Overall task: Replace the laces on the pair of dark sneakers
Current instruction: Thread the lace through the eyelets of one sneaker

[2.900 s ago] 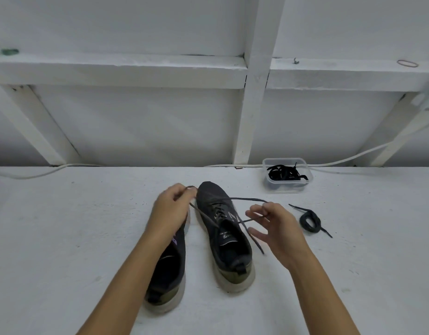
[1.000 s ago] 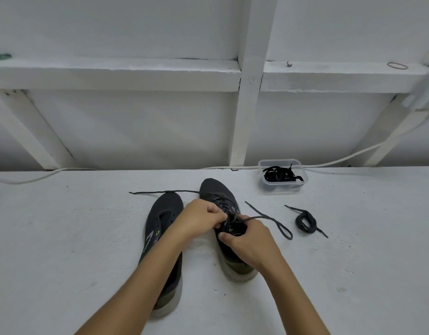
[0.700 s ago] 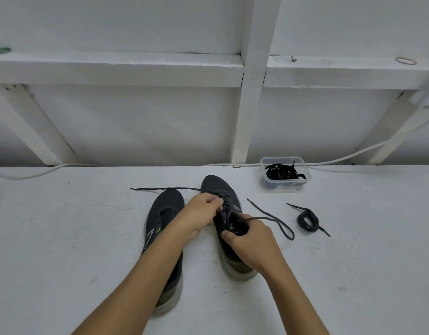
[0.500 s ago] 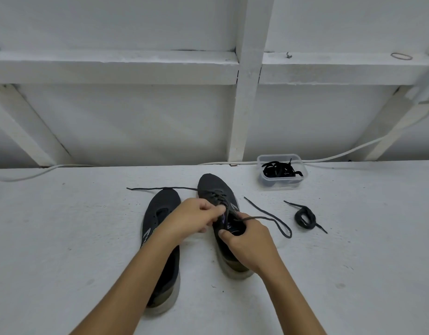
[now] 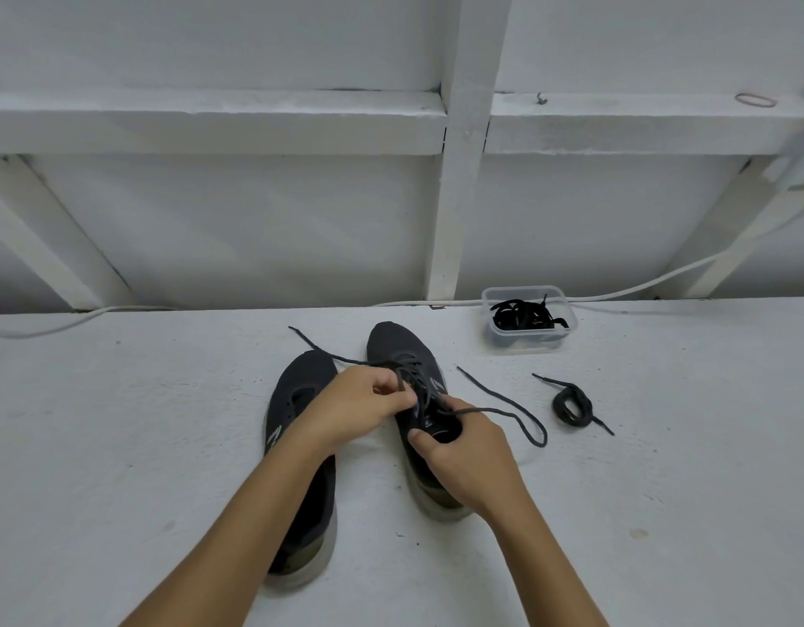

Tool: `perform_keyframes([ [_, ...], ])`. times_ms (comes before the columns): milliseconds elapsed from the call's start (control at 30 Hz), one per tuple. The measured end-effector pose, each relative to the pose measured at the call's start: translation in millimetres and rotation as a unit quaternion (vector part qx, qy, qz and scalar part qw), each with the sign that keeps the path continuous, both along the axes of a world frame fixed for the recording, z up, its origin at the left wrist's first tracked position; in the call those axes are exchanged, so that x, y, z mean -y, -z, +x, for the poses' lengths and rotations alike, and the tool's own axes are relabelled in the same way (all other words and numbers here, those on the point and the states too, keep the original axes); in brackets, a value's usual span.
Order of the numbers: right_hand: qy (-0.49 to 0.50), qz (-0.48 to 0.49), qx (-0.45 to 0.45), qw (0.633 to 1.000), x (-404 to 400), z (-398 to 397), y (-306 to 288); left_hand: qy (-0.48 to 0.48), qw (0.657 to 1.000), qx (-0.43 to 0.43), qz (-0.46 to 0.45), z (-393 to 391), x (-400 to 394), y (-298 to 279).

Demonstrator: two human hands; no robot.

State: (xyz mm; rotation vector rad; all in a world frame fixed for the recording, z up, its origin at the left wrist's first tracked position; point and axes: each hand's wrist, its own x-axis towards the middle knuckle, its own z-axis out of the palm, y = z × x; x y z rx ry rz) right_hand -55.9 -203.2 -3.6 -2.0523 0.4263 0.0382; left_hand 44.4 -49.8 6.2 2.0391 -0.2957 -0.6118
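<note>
Two dark sneakers stand side by side on the white surface, toes pointing away. The left sneaker [image 5: 300, 391] has no lace that I can see. My left hand [image 5: 359, 407] pinches the dark lace [image 5: 504, 402] over the eyelets of the right sneaker [image 5: 398, 346]. My right hand [image 5: 463, 450] grips the same lace at the shoe's opening, thumb against the collar. One lace end trails far left past the left shoe's toe, the other loops out to the right on the surface.
A coiled black lace [image 5: 572, 405] lies right of the shoes. A clear plastic tub [image 5: 527, 343] with more black laces stands at the back by the wall. A white cable [image 5: 74, 321] runs along the wall's foot.
Since 2.9 s ago both hands came together over the right sneaker's eyelets. In the last second the left lace end has swung from lying sideways to pointing diagonally away.
</note>
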Motion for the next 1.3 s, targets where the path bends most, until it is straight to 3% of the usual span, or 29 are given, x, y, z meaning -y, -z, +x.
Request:
perform_keyframes([
  [133,0.007,0.006,-0.007,1.000,1,2,1,-0.184,0.977,-0.034,-0.104,17,-7,-11],
  [200,0.006,0.002,-0.008,1.000,1,2,2,-0.152,0.978,-0.089,-0.111,19,-13,-13],
  [300,0.009,-0.004,-0.002,1.000,0,3,3,-0.016,0.989,-0.144,-0.035,3,-12,-4],
  [367,0.012,-0.011,0.000,1.000,-1,5,4,-0.002,0.995,-0.102,-0.016,-6,-6,5],
  [467,0.015,-0.021,0.000,1.000,-1,4,3,-0.065,0.997,-0.011,-0.033,-4,-1,4],
  [567,0.021,-0.023,0.006,1.000,-4,2,2,-0.094,0.995,-0.002,-0.035,3,-6,-2],
  [700,0.029,-0.026,0.005,0.999,-5,3,1,-0.014,0.999,-0.035,-0.006,-5,-2,-5],
  [800,0.036,-0.027,0.004,0.999,-5,3,0,-0.018,0.999,0.028,0.021,-10,8,-4],
  [867,0.042,-0.025,0.005,0.999,-6,3,0,-0.107,0.993,0.052,-0.001,-5,7,-5],
  [967,0.043,-0.017,0.005,0.999,-8,3,1,-0.280,0.954,0.048,-0.092,4,-3,-9],
  [1033,0.044,-0.022,0.007,0.999,-8,4,2,-0.234,0.968,-0.003,-0.095,4,-9,-7],
  [1100,0.045,-0.025,0.012,0.999,-8,4,2,-0.107,0.991,-0.068,-0.053,-3,-8,-3],
  [1167,0.041,-0.028,0.015,0.999,-8,4,2,-0.033,0.997,-0.064,-0.018,-10,-3,1],
  [1300,0.045,-0.024,0.012,0.999,-7,3,2,-0.102,0.994,0.035,-0.011,-9,7,2],
])
